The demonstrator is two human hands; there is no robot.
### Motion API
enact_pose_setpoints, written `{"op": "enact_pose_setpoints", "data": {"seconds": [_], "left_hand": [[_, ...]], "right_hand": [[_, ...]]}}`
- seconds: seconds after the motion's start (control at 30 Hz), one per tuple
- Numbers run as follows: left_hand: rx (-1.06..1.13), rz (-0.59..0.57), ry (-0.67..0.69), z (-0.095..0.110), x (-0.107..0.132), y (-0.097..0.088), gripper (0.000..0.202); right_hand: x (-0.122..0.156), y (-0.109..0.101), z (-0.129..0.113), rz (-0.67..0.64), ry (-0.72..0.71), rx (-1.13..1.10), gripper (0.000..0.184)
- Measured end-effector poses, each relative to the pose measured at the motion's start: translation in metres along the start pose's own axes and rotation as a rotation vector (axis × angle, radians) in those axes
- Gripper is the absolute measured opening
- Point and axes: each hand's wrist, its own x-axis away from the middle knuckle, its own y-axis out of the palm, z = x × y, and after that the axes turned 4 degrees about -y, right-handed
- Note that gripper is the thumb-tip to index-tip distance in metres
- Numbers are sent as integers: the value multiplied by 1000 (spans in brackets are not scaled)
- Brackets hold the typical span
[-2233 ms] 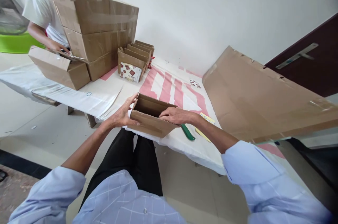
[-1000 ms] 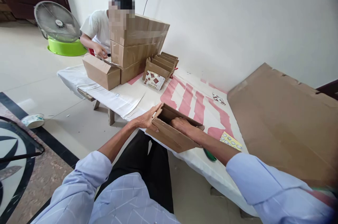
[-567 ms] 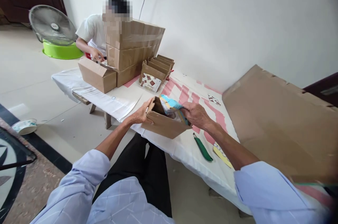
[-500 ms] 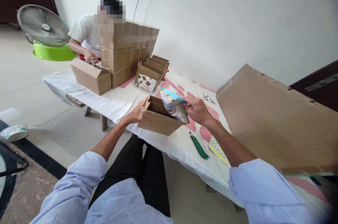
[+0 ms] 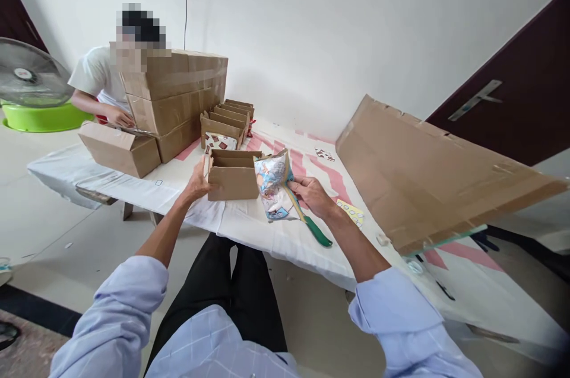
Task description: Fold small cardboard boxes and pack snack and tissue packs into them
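A brown cardboard box (image 5: 233,175), a blue-and-white printed packet (image 5: 272,186), a green-handled tool (image 5: 317,231) and a red-striped white tablecloth (image 5: 249,225) are shown.

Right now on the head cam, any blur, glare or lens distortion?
Head view: soft even daylight, no glare; strong wide-angle bend, the door and cardboard sheet lean at the right edge; the packet in the right hand and the small box are sharp; lower right corner smears.

Free cloth (image 5: 142,191) left of small box (image 5: 234,182); cardboard sheet (image 5: 427,170) blocks right
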Motion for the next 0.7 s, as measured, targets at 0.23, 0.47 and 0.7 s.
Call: {"op": "enact_pose_setpoints", "data": {"seconds": [0.23,0.47,0.7], "left_hand": [[193,-63,-90,73,82,6,66],[697,-640,-405,91,121,30,72],[648,-220,-508,76,134,30,75]], "right_hand": [[26,26,54,-219,221,-279,45],[59,58,86,-282,354,-443,47],[86,82,114,-125,241,-784,82]]}}
